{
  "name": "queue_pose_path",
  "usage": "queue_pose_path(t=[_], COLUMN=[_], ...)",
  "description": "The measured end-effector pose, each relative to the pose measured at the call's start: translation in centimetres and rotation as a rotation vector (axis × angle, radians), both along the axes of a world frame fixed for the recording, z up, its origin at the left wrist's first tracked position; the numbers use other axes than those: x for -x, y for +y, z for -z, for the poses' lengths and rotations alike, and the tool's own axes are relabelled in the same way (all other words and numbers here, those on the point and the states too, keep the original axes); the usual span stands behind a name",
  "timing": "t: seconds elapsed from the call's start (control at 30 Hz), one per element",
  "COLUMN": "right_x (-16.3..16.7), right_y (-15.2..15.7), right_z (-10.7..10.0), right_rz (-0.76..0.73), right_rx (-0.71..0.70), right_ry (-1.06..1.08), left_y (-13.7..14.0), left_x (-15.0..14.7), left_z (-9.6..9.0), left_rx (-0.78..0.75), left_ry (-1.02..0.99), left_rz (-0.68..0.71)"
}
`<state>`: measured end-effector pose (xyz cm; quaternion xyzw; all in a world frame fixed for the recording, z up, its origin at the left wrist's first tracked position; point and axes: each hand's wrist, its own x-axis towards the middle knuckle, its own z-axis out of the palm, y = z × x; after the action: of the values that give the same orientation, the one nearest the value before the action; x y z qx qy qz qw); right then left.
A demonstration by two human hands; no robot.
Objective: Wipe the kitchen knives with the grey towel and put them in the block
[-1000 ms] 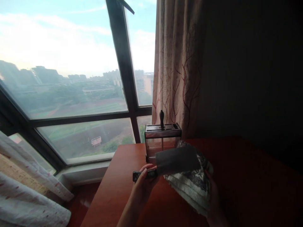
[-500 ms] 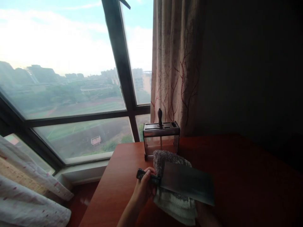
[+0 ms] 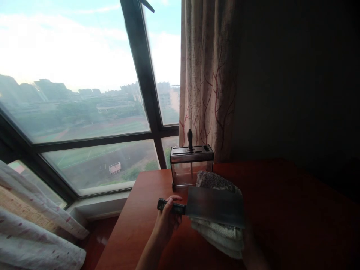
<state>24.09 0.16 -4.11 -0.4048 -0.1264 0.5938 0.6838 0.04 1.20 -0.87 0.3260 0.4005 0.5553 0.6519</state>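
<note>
My left hand (image 3: 168, 214) is closed around the black handle of a cleaver (image 3: 215, 206), whose wide dark blade points right above the table. Behind and below the blade is a folded towel (image 3: 218, 234), pale with a grey speckled part (image 3: 215, 180) showing over the top edge. My right hand (image 3: 248, 236) is in shadow at the blade's far end, holding the towel against it; its fingers are hidden. Just beyond stands a knife block (image 3: 192, 154) with clear sides and a slotted top, one dark-handled tool (image 3: 190, 139) upright in it.
The reddish-brown table (image 3: 140, 210) has its left edge beside a window (image 3: 92, 161). A patterned curtain (image 3: 208, 75) hangs behind the knife block, and a pale curtain (image 3: 36, 232) is at lower left. The right side is very dark.
The towel has slid rightward along the blade with my right hand. The cleaver has shifted slightly left and up, and its blade is more level.
</note>
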Motion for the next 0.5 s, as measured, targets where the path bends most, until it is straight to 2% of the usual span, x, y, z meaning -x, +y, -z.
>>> queue_pose_path(t=[0.17, 0.33, 0.5], right_x=[-0.8, -0.1, 2.1], right_y=[0.4, 0.0, -0.5], right_z=[-2.0, -2.1, -0.6], right_rz=[-0.119, -0.072, -0.318], right_rx=[0.09, 0.074, -0.003], right_ry=[0.199, 0.126, 0.092], left_y=[0.6, 0.8, 0.4], left_x=[0.4, 0.4, 0.0], left_z=[0.4, 0.7, 0.3], left_rx=[0.023, 0.037, 0.04], left_ry=[-0.087, -0.116, -0.133], left_rz=[-0.047, -0.058, -0.055])
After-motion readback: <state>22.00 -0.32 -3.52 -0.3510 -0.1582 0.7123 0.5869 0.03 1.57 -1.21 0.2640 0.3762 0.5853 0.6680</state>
